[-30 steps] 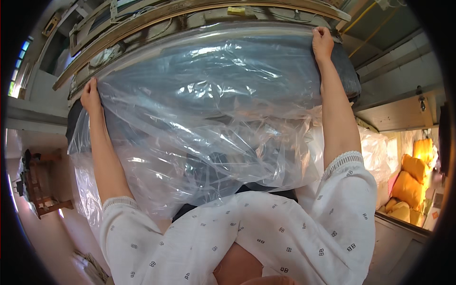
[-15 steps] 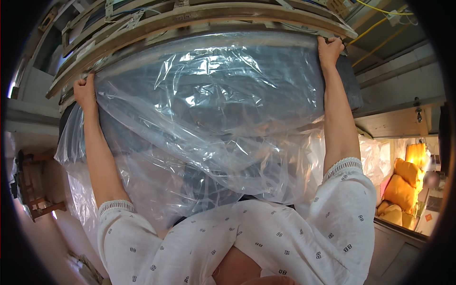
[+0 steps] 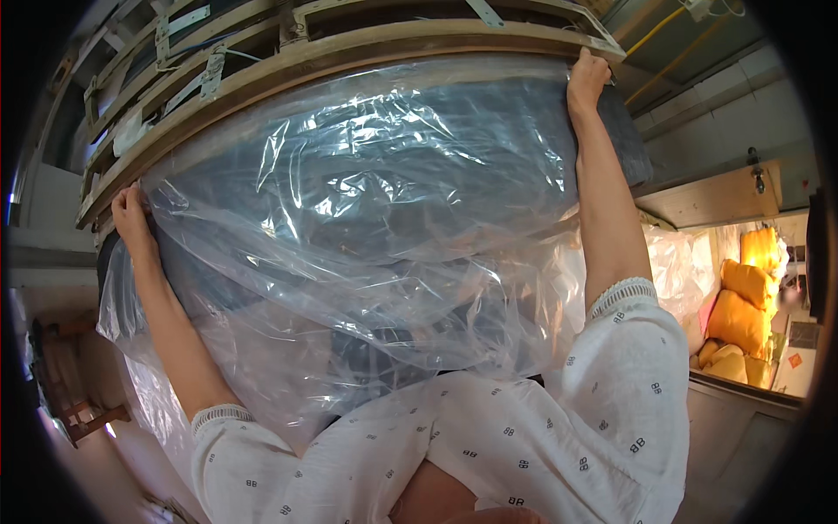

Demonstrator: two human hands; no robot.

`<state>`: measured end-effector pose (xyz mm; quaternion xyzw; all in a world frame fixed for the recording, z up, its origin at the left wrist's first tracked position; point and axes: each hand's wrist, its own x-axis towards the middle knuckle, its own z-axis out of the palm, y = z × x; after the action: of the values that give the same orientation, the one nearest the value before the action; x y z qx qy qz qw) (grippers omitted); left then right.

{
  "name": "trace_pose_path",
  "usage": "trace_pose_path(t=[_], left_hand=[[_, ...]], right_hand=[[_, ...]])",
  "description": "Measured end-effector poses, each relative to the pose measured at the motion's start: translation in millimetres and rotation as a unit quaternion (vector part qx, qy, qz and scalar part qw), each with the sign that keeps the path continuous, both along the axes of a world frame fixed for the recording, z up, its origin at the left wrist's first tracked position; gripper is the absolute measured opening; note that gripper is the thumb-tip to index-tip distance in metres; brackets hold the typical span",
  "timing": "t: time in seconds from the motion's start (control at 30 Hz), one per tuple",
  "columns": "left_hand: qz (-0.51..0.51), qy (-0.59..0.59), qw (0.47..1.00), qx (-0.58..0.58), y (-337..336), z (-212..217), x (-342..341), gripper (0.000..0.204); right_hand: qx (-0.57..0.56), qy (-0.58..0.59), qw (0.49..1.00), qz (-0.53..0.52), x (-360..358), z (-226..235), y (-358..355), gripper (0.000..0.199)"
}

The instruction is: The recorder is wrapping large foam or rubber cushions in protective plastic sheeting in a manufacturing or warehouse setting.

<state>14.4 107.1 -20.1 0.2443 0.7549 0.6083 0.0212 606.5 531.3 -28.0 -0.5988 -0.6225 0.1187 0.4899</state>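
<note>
Fingers (image 3: 583, 68) of my right hand (image 3: 587, 80) curl over the top right corner of a dark cushion (image 3: 375, 188) wrapped in a clear bag (image 3: 367, 288); my left hand (image 3: 131, 214) grips its left edge, fingers hooked behind. I see the cushion raised overhead, just under a wooden frame (image 3: 349, 48). Yellow cushions (image 3: 742, 301) sit far right.

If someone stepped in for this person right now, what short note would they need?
Left hand: gripping the left end of the dark cushion through its clear plastic bag.
Right hand: gripping the right end, arm stretched up.
Cushion: raised overhead, its top against the wooden rack.
Done: cushion is bagged and lifted.
Left: it is borne by both hands, not yet let go. Loose plastic hangs toward the person.
</note>
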Motion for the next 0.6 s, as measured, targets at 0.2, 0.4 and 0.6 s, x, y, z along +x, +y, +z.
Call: trace_pose_path(t=[0.2,0.4,0.6], left_hand=[[-0.002,0.226,0.968,-0.113,-17,1,5,0.031],[-0.046,-0.031,0.991,-0.119,-100,25,47,0.032],[0.092,0.285,0.925,-0.234,-209,20,46,0.041]], right_hand=[[0.150,-0.054,0.987,0.025,-24,25,-52,0.033],[0.067,-0.218,0.930,0.290,2,28,-147,0.028],[0.085,-0.348,0.879,0.314,32,43,-172,0.028]])
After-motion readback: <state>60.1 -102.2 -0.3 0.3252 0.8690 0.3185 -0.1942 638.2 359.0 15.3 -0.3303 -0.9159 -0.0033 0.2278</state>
